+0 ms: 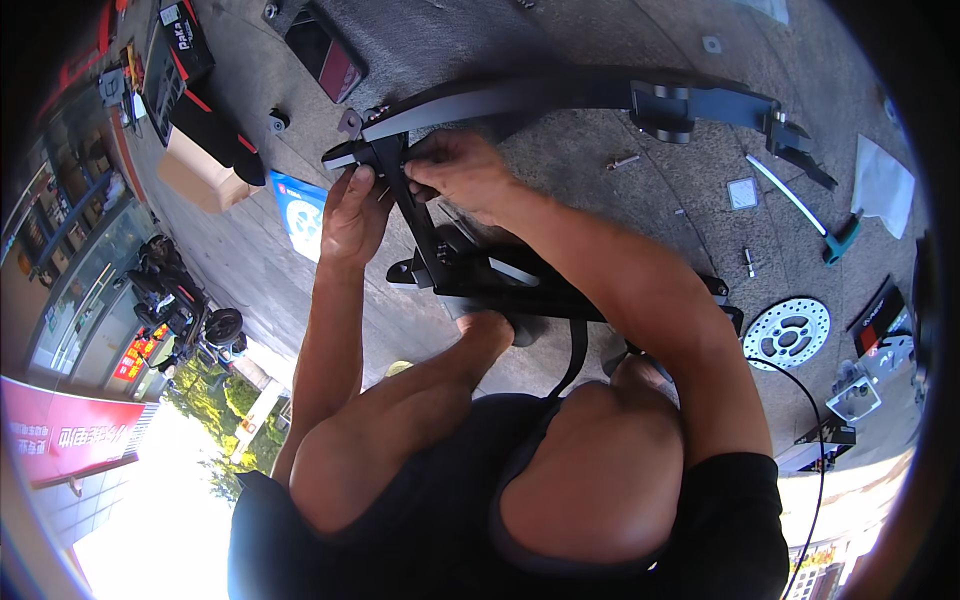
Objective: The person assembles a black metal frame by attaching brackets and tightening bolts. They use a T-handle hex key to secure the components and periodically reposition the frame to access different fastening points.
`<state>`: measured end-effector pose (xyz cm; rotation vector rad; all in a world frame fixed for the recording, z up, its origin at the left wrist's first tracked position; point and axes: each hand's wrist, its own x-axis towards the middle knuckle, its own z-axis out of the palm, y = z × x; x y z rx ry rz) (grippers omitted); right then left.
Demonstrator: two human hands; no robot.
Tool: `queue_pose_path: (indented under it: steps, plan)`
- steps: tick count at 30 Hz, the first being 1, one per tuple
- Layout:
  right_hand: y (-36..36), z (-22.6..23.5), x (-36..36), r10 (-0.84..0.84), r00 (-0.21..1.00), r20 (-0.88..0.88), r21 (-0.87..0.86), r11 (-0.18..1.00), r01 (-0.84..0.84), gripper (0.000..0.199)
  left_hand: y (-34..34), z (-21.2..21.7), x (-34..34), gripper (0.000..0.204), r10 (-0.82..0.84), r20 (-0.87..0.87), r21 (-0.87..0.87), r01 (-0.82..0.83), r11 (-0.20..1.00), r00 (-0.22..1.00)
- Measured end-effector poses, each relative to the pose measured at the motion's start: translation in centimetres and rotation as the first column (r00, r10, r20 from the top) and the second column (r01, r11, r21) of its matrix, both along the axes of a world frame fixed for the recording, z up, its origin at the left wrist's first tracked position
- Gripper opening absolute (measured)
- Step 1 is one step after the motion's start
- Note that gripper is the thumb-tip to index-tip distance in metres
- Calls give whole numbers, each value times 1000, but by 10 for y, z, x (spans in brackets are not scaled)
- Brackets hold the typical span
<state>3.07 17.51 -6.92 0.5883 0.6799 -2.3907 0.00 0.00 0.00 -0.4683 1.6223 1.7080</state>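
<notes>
Looking down past my bare knees (600,470), I have a black metal frame (415,215) before me on grey ground (590,205). My left hand (352,225) is raised beside its slim upright strut, thumb up near the top joint. My right hand (465,175) comes from the other side, fingers curled close to the strut, tips partly hidden. A long curved bar (560,88) sweeps rightward from the top. A dark phone (328,52) lies beyond its left end. Leftward are a blue-and-white packet (300,213), a brown cardboard box (200,172) and a motorbike (180,310); rightward, a bolt (624,161), a green-handled tool (843,240) and a perforated metal disc (765,335).
</notes>
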Motion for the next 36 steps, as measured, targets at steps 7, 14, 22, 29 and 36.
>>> queue_pose_path:
  steps: [7,14,22,29,36]
  plan:
    - [8,1,-1,-58,998,35,2,998,58,14,15,6,1,46,60,-13,-57,-61,997,998]
    - [10,4,-1,-82,990,116,-144,985,98,13,21,12,-1,47,63,-23,-65,-65,996,998]
    - [19,5,-2,188,974,-125,196,967,-161,11,17,15,-5,46,122,23,-25,-121,992,992]
    - [9,7,4,91,993,-81,235,970,-70,11,11,12,-7,53,60,-3,-109,-60,992,998]
    - [16,4,-1,38,994,-102,190,982,-18,9,9,11,-8,56,37,-33,-91,-40,995,999]
